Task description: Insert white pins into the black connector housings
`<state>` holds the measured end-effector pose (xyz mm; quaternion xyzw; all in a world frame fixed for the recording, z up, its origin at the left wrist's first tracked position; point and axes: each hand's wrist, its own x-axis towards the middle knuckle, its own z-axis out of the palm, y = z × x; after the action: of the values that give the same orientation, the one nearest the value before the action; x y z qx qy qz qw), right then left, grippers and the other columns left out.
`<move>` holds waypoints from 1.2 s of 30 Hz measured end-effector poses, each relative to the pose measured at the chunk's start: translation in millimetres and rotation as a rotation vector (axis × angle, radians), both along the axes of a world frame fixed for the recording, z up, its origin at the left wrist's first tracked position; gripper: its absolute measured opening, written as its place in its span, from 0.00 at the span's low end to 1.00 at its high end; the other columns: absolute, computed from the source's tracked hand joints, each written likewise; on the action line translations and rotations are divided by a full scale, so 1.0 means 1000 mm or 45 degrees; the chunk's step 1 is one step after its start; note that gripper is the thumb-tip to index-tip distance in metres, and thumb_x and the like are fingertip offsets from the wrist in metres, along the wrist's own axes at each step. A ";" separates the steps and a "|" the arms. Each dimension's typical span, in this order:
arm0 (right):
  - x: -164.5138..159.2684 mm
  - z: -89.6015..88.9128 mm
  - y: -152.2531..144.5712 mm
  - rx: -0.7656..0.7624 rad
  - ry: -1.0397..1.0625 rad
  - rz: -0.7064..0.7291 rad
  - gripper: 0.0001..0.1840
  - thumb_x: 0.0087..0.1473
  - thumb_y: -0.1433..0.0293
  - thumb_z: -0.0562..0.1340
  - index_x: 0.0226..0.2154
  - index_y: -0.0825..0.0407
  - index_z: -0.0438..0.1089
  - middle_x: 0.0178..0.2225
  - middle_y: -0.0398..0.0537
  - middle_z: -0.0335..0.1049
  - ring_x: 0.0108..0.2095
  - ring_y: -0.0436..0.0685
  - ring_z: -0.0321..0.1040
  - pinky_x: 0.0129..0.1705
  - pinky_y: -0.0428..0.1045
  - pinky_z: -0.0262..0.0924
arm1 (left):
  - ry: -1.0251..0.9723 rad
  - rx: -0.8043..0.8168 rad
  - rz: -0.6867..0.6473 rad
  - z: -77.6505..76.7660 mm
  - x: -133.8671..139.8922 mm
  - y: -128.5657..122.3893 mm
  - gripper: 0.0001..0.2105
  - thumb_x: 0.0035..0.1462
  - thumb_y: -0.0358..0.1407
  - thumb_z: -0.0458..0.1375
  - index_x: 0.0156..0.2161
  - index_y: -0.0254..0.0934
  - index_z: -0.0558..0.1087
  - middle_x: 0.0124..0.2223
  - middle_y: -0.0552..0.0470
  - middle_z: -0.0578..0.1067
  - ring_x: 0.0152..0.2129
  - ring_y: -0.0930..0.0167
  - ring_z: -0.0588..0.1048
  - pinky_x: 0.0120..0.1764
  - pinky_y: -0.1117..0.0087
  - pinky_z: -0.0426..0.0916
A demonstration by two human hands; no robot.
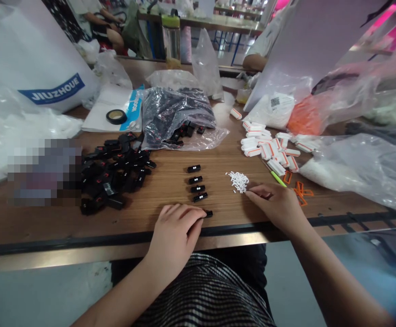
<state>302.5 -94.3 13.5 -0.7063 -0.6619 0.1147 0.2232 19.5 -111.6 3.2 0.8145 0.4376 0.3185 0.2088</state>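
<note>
My left hand (177,227) is closed on a small black plastic block (209,213) near the table's front edge; the fingers cover part of it. Beyond it, several similar black blocks (198,188) lie in a column, with white dots on their faces. My right hand (279,204) has its fingertips pinched together at the near right edge of a pile of tiny white pegs (239,181). Whatever sits between those fingertips is too small to make out.
At left are a heap of black parts (116,168), a tape roll (116,116) and a plastic bag (177,113) of black parts. At right lie white-and-orange pieces (269,147), a green stick tool (278,178), orange frames (301,190) and clear bags (354,168). People sit beyond.
</note>
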 end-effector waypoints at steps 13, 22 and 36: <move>0.015 -0.002 0.008 -0.136 0.104 0.113 0.10 0.53 0.62 0.64 0.26 0.49 0.78 0.26 0.42 0.77 0.26 0.53 0.71 0.30 0.49 0.61 | -0.005 -0.067 0.064 -0.004 -0.002 0.000 0.10 0.59 0.26 0.60 0.43 0.41 0.71 0.39 0.55 0.78 0.35 0.67 0.75 0.43 0.60 0.65; 0.028 0.006 0.001 -0.129 0.098 0.252 0.11 0.57 0.61 0.63 0.37 0.46 0.79 0.37 0.44 0.80 0.33 0.54 0.74 0.36 0.50 0.65 | -0.010 -0.073 0.039 -0.003 -0.002 0.000 0.08 0.60 0.26 0.60 0.42 0.42 0.72 0.39 0.55 0.78 0.35 0.67 0.74 0.42 0.61 0.64; 0.016 0.007 -0.008 0.030 -0.095 0.238 0.11 0.59 0.61 0.61 0.32 0.46 0.79 0.29 0.43 0.78 0.29 0.54 0.72 0.37 0.52 0.62 | -0.006 -0.084 0.040 -0.002 -0.002 0.001 0.07 0.60 0.27 0.59 0.42 0.41 0.73 0.38 0.53 0.78 0.35 0.66 0.74 0.42 0.60 0.65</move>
<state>318.8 -102.3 20.9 -0.6425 -0.7342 0.1009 0.1948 17.4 -111.1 1.2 0.7996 0.4600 0.3089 0.2315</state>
